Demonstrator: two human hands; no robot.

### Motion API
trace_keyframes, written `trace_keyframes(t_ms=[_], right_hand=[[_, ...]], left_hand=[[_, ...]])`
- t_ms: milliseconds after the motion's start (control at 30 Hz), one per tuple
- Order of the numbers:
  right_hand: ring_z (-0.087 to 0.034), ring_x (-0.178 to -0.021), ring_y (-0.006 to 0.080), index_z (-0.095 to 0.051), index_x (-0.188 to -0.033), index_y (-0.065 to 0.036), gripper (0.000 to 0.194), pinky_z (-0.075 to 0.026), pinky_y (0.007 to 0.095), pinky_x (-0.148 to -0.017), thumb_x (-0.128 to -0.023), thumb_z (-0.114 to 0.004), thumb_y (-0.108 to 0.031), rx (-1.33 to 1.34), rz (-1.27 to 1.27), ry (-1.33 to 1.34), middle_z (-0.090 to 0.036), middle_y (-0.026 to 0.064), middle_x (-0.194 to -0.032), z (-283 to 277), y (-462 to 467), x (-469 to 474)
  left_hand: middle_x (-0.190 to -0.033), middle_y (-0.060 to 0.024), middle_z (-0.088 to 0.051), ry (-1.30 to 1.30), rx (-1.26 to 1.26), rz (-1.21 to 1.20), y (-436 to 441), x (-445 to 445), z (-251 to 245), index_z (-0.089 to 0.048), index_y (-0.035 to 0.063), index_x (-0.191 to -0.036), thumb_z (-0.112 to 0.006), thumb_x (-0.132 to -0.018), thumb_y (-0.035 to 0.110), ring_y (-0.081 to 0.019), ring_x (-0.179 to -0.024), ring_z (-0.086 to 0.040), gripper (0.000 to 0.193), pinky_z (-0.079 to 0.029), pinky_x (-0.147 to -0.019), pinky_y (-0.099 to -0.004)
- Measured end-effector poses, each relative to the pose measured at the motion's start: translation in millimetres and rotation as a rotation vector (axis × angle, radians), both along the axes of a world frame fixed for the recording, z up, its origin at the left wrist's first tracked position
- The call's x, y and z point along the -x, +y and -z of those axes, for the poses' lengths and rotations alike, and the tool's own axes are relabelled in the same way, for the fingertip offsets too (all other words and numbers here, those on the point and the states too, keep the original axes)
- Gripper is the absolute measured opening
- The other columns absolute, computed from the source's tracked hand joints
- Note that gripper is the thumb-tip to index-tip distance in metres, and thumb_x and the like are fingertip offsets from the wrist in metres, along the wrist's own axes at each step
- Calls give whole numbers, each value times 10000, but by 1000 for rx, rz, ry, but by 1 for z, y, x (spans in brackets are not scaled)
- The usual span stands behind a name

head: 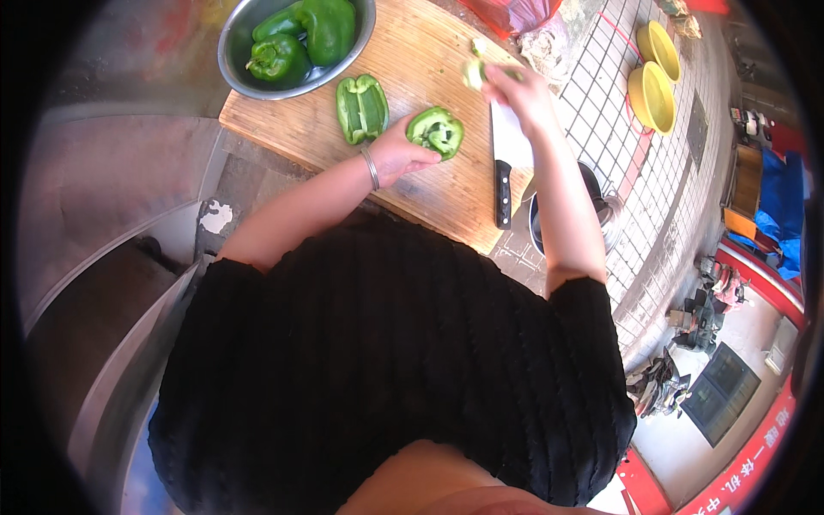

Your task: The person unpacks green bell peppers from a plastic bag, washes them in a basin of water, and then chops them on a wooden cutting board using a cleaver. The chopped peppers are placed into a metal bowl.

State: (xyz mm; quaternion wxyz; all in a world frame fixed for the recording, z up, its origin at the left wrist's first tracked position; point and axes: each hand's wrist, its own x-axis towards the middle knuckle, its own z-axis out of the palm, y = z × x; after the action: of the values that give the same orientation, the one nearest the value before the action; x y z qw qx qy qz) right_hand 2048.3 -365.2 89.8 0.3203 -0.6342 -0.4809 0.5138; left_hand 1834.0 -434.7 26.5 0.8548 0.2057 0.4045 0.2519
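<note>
My left hand [400,153] holds a cut green bell pepper [435,133] over the wooden cutting board [412,58], its opened inside facing up. Left of it lies a pepper half [362,109] with pale ribs showing. At the upper right of the board my right hand [520,90] grips a pale green pepper core, slightly blurred [474,74]. Just beyond that is a small pale scrap [478,46]. A kitchen knife [503,193] with a black handle rests near the board's right edge, its blade partly beneath my right forearm. Whole green peppers [328,32] sit in a metal bowl [230,64].
Right of the board, partly behind my right forearm, stands a metal pot [535,222]. Red and clear plastic bags [515,16] lie beyond the board's far edge. Two yellow basins [651,96] are farther right on tiled ground. Curved metal panels [116,174] stand at the left.
</note>
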Motion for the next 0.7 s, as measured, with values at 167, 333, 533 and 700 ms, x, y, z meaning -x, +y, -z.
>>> trace_keyframes(t_ms=[167, 333, 533, 700], right_hand=[[-635, -665, 114, -608, -1073, 25, 394, -478, 213, -595, -828, -683, -274, 107, -50, -14, -679, 74, -781, 60, 83, 33], [-657, -690, 242, -541, -1177, -8, 638, -513, 352, -630, -754, -699, -458, -461, -103, -811, -679, 121, -787, 63, 39, 4], [-573, -882, 405, -435, -1264, 23, 673, -494, 449, -755, -792, -676, -392, -69, 3, -1055, -562, 250, -991, 55, -144, -20], [-557, -945, 402, -342, -1364, -21, 677, -478, 463, -810, -825, -623, -319, -29, -22, -1063, -541, 255, -1033, 75, -161, -13]], left_hand=[[-1195, -129, -507, 357, -190, -30, -16, -3, -3, -319, -7, -1336, -793, -648, 50, -230, -1089, -533, 837, -458, -922, -323], [-1345, -325, -375, 825, -765, 414, -12, 11, -6, -50, -88, -1411, -705, -753, 422, -380, -1151, -496, 1060, -419, -953, -380], [-1205, -320, -498, 803, -883, 530, 0, -4, 5, -70, -82, -1403, -649, -803, 316, -413, -974, -586, 925, -473, -852, -408], [-1140, -300, -546, 667, -719, 388, -3, -28, 15, -248, -14, -1356, -653, -804, 321, -419, -989, -577, 762, -460, -867, -422]])
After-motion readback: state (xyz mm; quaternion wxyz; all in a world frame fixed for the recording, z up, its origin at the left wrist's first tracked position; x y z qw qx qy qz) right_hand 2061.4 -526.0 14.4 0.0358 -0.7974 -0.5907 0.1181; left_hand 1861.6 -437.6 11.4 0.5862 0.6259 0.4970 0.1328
